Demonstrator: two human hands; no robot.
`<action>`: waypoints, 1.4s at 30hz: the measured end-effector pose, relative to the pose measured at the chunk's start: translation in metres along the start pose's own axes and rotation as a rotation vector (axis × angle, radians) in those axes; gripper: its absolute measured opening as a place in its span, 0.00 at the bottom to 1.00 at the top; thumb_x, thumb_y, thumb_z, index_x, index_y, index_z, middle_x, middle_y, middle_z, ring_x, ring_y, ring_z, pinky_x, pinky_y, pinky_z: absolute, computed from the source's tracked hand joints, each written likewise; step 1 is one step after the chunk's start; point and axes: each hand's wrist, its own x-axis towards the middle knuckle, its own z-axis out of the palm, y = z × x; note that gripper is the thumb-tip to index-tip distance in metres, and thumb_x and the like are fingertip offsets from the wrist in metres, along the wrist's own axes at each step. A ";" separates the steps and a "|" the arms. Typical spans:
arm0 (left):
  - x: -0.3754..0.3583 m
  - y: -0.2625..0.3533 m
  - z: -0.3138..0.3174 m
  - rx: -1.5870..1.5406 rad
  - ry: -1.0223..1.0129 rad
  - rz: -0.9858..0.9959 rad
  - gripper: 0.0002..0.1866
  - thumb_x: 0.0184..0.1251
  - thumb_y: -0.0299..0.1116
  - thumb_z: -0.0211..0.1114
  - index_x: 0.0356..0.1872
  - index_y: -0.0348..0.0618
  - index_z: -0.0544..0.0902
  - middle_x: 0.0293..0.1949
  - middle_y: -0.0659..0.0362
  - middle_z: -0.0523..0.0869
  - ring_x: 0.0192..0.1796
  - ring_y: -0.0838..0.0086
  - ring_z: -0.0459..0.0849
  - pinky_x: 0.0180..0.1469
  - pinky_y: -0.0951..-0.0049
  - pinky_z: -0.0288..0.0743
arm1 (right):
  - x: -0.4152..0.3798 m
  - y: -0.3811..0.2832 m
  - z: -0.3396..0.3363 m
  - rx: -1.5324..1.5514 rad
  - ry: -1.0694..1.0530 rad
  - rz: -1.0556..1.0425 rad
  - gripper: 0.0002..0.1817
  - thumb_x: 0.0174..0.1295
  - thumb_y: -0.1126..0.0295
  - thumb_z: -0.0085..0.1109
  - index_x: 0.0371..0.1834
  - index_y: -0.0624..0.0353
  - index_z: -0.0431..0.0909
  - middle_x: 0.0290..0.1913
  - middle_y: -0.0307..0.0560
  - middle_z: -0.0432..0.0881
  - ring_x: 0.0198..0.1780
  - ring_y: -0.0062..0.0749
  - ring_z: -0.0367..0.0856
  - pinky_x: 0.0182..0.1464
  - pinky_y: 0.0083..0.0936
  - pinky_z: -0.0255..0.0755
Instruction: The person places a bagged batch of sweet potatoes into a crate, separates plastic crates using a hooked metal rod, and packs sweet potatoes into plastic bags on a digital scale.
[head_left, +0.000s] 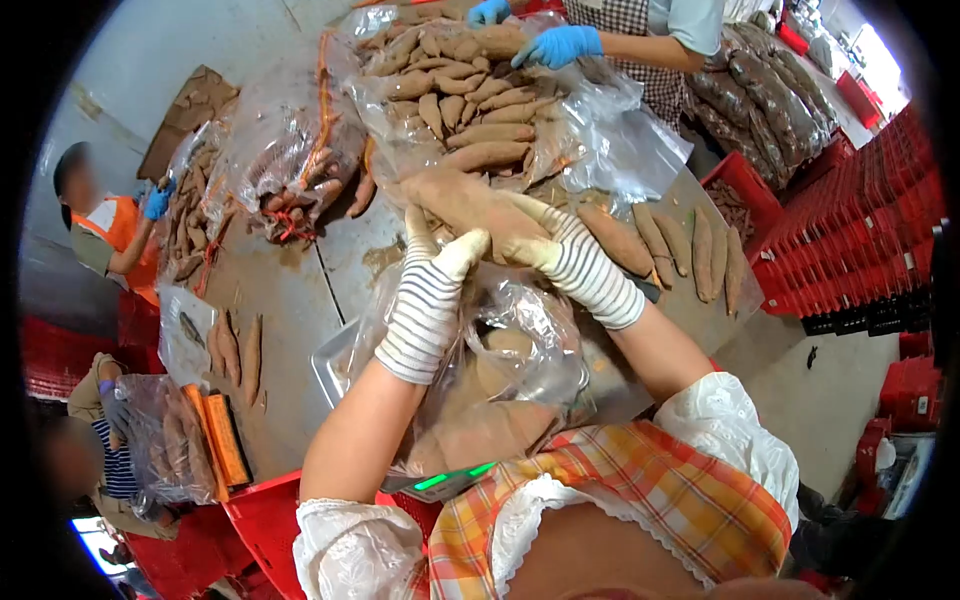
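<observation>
Both of my hands wear white gloves with grey stripes. Between them, over the table's middle, is a large sweet potato [465, 205]. My left hand [435, 280] holds its lower left side, and my right hand [575, 260] grips its right end. Just below my hands lies an open clear plastic bag [530, 345] with sweet potatoes inside, resting on a metal tray [328, 375] and a scale with green lit digits [455, 477]. Beyond my hands a big heap of sweet potatoes [485, 130] spreads over clear plastic.
Loose sweet potatoes [705, 255] lie right of my hands, others [230, 345] at the left. A filled bag [290, 160] stands back left. Blue-gloved hands [560, 47] of a co-worker touch the heap. Two people work at the left. Red crates [850, 225] are stacked right.
</observation>
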 end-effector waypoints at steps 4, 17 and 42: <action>0.019 -0.026 -0.032 0.098 0.072 0.192 0.40 0.56 0.32 0.62 0.69 0.49 0.51 0.61 0.53 0.67 0.59 0.62 0.71 0.59 0.63 0.71 | -0.002 -0.007 0.003 -0.484 0.010 -0.033 0.45 0.49 0.51 0.66 0.67 0.62 0.59 0.55 0.56 0.75 0.56 0.35 0.74 0.58 0.26 0.68; 0.036 -0.011 -0.051 0.009 0.397 -0.394 0.29 0.61 0.66 0.45 0.38 0.49 0.74 0.13 0.66 0.71 0.07 0.80 0.59 0.06 0.81 0.49 | 0.008 -0.004 0.010 -0.472 -0.002 -0.006 0.40 0.52 0.51 0.63 0.63 0.65 0.62 0.44 0.49 0.80 0.44 0.30 0.79 0.47 0.24 0.73; 0.021 -0.013 -0.017 0.089 0.313 -0.158 0.15 0.58 0.49 0.57 0.31 0.48 0.78 0.18 0.64 0.78 0.15 0.83 0.68 0.16 0.85 0.58 | 0.009 -0.008 0.022 0.244 0.153 0.362 0.26 0.60 0.42 0.50 0.49 0.51 0.73 0.23 0.37 0.74 0.13 0.17 0.61 0.15 0.16 0.57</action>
